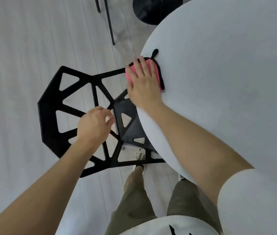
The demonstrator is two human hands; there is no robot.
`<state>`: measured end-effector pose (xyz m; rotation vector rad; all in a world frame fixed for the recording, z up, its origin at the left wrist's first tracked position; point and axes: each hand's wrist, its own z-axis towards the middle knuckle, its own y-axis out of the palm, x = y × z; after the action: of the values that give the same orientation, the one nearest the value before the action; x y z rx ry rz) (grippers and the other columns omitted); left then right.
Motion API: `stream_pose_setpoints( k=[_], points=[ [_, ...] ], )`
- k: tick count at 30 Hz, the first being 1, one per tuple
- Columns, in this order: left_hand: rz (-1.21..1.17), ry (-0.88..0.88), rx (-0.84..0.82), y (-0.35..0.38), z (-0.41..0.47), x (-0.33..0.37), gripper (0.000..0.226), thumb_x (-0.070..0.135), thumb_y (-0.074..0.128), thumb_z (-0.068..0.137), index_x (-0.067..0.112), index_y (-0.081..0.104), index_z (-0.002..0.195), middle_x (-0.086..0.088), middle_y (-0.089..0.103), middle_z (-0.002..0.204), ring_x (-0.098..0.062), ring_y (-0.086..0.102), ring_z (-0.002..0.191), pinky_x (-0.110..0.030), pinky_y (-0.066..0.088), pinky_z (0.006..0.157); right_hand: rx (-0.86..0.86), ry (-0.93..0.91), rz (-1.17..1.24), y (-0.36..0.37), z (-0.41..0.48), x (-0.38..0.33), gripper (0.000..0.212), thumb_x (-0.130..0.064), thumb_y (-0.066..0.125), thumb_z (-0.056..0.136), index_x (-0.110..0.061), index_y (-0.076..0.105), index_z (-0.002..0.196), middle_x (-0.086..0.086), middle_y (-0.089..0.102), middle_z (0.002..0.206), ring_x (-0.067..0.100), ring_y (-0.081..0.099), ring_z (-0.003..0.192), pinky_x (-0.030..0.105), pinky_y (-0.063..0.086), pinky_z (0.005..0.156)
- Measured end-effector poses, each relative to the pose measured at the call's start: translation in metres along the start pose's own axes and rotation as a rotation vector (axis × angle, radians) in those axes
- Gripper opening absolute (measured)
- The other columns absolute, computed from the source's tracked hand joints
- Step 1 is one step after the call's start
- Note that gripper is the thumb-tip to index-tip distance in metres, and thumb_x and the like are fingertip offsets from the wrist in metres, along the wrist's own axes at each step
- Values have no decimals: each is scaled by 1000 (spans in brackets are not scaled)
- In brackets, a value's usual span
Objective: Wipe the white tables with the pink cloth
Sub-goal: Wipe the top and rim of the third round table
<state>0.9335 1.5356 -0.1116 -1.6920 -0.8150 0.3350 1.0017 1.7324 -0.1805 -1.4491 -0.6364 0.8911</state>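
**Flat hand, cloth at the rim**

The right hand's fingers lie straight and slightly spread, pressing the pink cloth flat onto the white counter. A flat palm probably spreads the pressure so the whole pad rubs. The right hand covers most of the cloth, and only the cloth's black trim and loop show beyond it.

The cloth sits at the counter's left rim, and its outer corner seems to hang over toward the black chair tucked under that rim. The left hand hovers over the chair with its fingers loosely curled. Whether they touch or pinch the frame I cannot tell.

The counter stretches wide to the right and ahead, so strokes have room that way. To the left the rim would end any stroke at once.
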Motion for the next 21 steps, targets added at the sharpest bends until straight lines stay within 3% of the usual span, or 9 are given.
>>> stream_pose_setpoints(
  k=[5,9,10,13,16,19,21],
  points=[
    [30,-61,59,2,-11,32,23,23,56,111,18,78,110,-2,70,110,-31,67,94,-48,55,77,-71,-232,124,-13,-130,9,57,-36,32,114,-23,35,170,10,21,180,31,10,168,56,9,134],
    [19,41,106,12,-17,84,21,23,58,110,17,74,121,-5,70,122,-34,68,108,-49,57,81,-109,-194,114,-38,-234,91,60,-38,37,114,-28,27,173,4,18,181,24,7,169,54,14,135],
    [22,73,100,15,-17,97,25,27,64,107,17,72,128,-5,69,130,-34,66,117,-51,57,88,-98,-151,102,-45,-251,124,62,-37,40,113,-28,27,172,4,18,181,23,9,169,54,15,135],
    [93,164,2,28,-13,128,66,45,83,91,19,61,147,-9,56,153,-36,51,143,-57,46,114,-71,50,25,-58,-273,241,62,-38,43,113,-28,30,172,4,23,180,24,17,168,55,18,134],
    [170,222,-71,40,-8,149,87,45,92,82,24,51,156,-10,48,162,-38,44,150,-60,41,119,-28,435,-57,-64,-255,345,64,-49,27,113,-27,26,173,7,23,180,27,18,167,54,14,135],
    [174,222,-87,42,-4,157,87,34,94,82,25,51,157,-10,48,162,-39,48,145,-60,48,112,29,859,-8,-59,-209,341,72,-46,24,105,-22,26,172,13,21,180,34,16,167,59,11,134],
    [180,206,-93,39,-2,158,85,32,94,82,25,53,155,-9,48,161,-39,49,143,-58,52,107,83,768,6,-48,-178,275,71,-42,32,103,-21,30,171,17,25,178,36,18,166,60,11,133]
  ],
)
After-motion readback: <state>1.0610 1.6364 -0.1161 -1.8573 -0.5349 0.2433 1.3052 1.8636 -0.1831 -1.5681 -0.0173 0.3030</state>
